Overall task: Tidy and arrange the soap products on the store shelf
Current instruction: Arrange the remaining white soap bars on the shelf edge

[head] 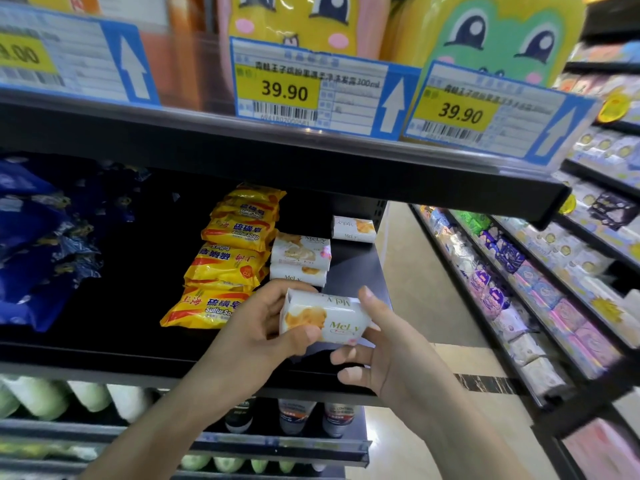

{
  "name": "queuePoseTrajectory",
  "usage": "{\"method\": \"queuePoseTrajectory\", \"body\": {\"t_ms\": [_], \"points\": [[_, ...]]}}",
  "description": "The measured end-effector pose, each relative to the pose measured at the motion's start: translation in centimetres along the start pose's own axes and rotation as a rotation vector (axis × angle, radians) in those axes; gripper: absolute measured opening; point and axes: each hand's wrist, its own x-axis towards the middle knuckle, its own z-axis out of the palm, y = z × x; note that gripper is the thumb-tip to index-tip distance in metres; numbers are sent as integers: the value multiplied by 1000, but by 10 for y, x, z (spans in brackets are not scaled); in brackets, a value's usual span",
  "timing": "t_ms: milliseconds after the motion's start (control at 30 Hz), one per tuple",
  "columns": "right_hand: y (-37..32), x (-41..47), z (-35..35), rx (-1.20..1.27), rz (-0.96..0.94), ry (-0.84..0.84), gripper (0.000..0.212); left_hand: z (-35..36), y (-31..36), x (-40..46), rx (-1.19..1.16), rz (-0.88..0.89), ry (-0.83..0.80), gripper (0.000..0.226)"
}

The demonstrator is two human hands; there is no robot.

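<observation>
A white "MeLy" soap bar (332, 317) with an orange picture is held in front of the black shelf (138, 348), just above its front edge. My left hand (263, 327) grips its left end, thumb on the front face. My right hand (377, 344) holds its right end and underside with curled fingers. Behind it, two more white MeLy bars (300, 259) lie stacked on the shelf, and another MeLy bar (354, 229) lies further back at the right. A row of yellow sulfur soap packs (228, 261) runs front to back on their left.
Blue wrapped packs (38, 244) fill the shelf's left side. The shelf above overhangs with price tags (304, 88) marked 39.90 and cartoon bottles behind them. Below are pale green bottles (52, 396) and tubes (298, 414). An aisle and another stocked rack (540, 292) lie to the right.
</observation>
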Motion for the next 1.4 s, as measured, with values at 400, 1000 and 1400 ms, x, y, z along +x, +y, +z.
{"method": "queuePoseTrajectory", "body": {"t_ms": [400,1000,1400], "points": [[7,-1,1,-6,-113,83,30,-4,-8,-9,-34,-73,-39,58],[18,-8,-5,-226,-341,-17,39,-1,14,-9,-285,-466,82,75],[22,-10,-9,-350,-470,-21,75,-5,11,-10,-183,-330,3,31]]}}
